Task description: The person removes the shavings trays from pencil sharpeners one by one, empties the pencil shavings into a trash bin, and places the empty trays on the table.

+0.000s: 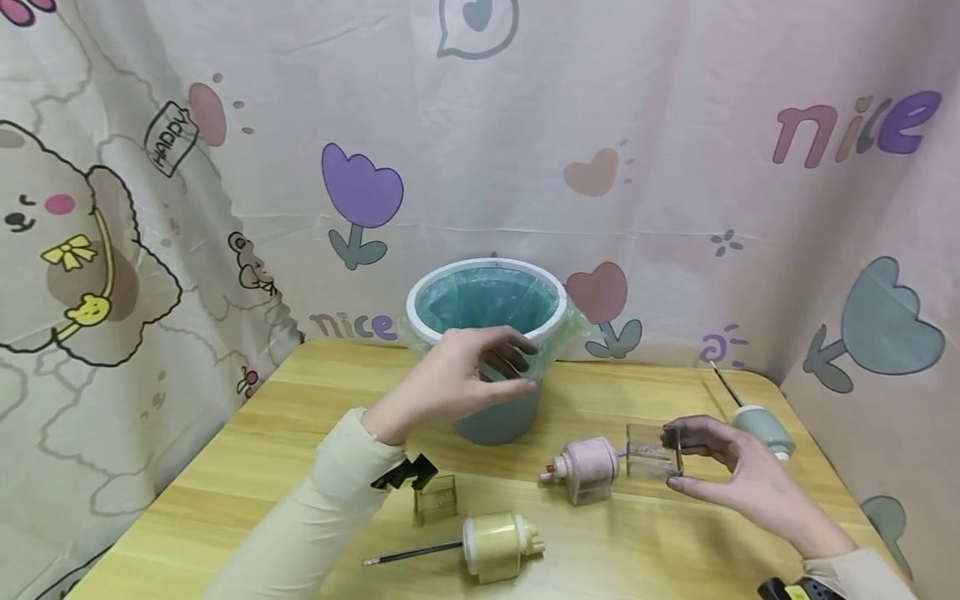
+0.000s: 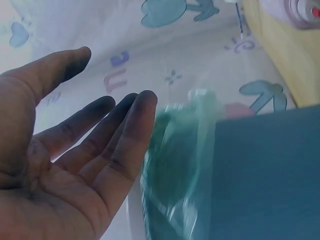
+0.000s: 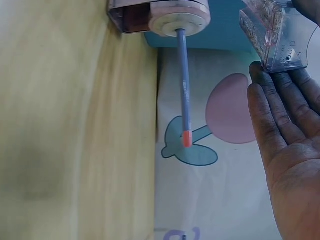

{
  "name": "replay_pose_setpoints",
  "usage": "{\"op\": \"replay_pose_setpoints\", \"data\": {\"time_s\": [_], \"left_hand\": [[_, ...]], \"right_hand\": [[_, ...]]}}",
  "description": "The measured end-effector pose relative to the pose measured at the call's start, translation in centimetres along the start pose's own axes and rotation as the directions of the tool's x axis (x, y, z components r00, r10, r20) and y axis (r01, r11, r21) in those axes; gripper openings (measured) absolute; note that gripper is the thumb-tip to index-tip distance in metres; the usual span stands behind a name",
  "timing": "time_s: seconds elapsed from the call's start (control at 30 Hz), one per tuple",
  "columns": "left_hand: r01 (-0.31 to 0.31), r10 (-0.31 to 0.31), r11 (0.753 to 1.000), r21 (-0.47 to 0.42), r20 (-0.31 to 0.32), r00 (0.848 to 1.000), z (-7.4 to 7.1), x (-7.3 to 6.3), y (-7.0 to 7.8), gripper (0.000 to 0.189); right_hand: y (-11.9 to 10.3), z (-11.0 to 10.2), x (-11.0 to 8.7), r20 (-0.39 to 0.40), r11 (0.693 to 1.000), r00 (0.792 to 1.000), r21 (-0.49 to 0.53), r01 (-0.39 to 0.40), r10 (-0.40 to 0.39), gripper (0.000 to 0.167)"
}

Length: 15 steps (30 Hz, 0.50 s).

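My right hand (image 1: 738, 475) pinches a clear shavings drawer (image 1: 647, 454) between thumb and fingertips, above the table on the right. Greyish shavings show inside the drawer (image 3: 267, 27) in the right wrist view. Just left of it stands a pink pencil sharpener (image 1: 592, 467) with a pencil (image 3: 184, 90) sticking out of its front. Nothing is in my left hand (image 1: 472, 375), which hangs in front of the bin (image 1: 495, 421) with its fingers loosely bent and thumb apart. In the left wrist view, its fingertips overlap the edge of the green bin liner (image 2: 175, 165).
A yellow sharpener (image 1: 495, 546) holding a pencil lies near the front, with a yellow see-through drawer (image 1: 435, 500) behind it. At the right edge is a grey-blue sharpener (image 1: 763, 429), also with a pencil. Printed cloth (image 1: 480, 150) encloses the wooden table (image 1: 300, 417).
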<state>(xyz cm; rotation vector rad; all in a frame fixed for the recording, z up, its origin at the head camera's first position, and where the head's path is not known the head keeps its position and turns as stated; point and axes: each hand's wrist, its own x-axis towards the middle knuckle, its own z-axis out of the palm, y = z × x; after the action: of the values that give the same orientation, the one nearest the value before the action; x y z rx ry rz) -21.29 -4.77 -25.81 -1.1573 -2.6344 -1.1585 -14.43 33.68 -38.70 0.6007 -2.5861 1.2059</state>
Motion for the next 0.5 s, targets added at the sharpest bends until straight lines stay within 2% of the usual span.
{"op": "replay_pose_setpoints", "data": {"time_s": [0.23, 0.5], "left_hand": [[0.058, -0.058, 0.998, -0.006, -0.097, 0.994, -2.6, -0.8, -1.0, 0.037], [0.131, -0.136, 0.991, -0.036, -0.22, 0.966, -5.2, -2.0, -2.4, 0.034]], "right_hand": [[-0.3, -0.6, 1.0, -0.003, 1.0, 1.0, 0.004, 0.019, -0.019, 0.057], [-0.8, -0.9, 2.3, -0.021, 0.999, 0.999, 0.005, 0.048, -0.048, 0.059]]}}
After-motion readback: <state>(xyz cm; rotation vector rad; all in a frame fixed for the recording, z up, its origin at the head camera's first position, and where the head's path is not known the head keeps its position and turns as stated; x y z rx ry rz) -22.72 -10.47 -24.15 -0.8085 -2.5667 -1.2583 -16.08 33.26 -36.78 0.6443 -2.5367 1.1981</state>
